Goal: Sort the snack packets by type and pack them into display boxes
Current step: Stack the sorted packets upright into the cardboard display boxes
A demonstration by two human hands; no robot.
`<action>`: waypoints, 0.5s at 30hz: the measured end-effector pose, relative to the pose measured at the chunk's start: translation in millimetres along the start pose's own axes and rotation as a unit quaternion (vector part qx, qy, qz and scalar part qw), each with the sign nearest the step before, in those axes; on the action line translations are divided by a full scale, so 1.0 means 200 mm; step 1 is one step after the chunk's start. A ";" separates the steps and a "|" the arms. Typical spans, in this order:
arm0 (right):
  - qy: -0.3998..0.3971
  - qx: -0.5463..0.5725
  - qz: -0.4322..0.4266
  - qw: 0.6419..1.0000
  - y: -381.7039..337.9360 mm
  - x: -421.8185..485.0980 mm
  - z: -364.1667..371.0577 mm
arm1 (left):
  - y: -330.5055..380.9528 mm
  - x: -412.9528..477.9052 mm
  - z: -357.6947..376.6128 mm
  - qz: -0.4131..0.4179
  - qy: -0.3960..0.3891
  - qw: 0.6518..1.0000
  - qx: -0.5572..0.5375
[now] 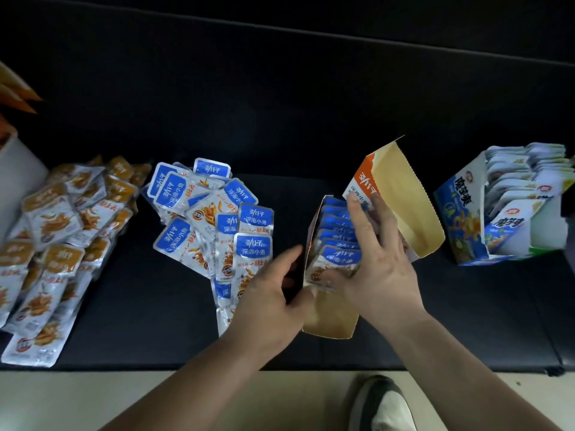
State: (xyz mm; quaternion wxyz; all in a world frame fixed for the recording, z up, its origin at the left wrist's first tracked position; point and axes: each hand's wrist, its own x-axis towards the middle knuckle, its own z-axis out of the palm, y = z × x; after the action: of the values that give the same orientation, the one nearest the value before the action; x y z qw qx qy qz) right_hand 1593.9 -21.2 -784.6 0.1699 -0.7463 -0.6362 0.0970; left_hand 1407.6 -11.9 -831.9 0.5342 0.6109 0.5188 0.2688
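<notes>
Your left grip (273, 284) clamps the display box (329, 321); your right grip (379, 253), spread flat, presses light, slick packets (340, 255): pinch their edges

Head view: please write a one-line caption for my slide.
Left hand holds the open display box while right hand presses blue packets in; blue pile and orange pile lie beside.
</notes>
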 end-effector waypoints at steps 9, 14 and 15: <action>0.149 0.086 -0.137 0.976 -0.13 0.04 -0.11 | -0.14 -0.03 -0.16 0.138 0.126 0.935 0.302; 0.088 0.215 -0.166 0.958 -0.49 -0.01 -0.01 | -0.29 -0.03 -0.24 0.148 0.020 0.862 0.484; 0.040 0.245 -0.132 0.960 -0.55 -0.04 0.03 | -0.31 -0.04 -0.25 0.153 0.014 0.856 0.493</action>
State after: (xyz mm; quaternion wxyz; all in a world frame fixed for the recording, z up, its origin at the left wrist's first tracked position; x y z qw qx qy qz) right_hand 1490.0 -12.7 -749.5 0.3841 -0.5943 -0.6787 0.1966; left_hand 1339.7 -6.2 -872.9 0.1076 0.8623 0.4906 0.0642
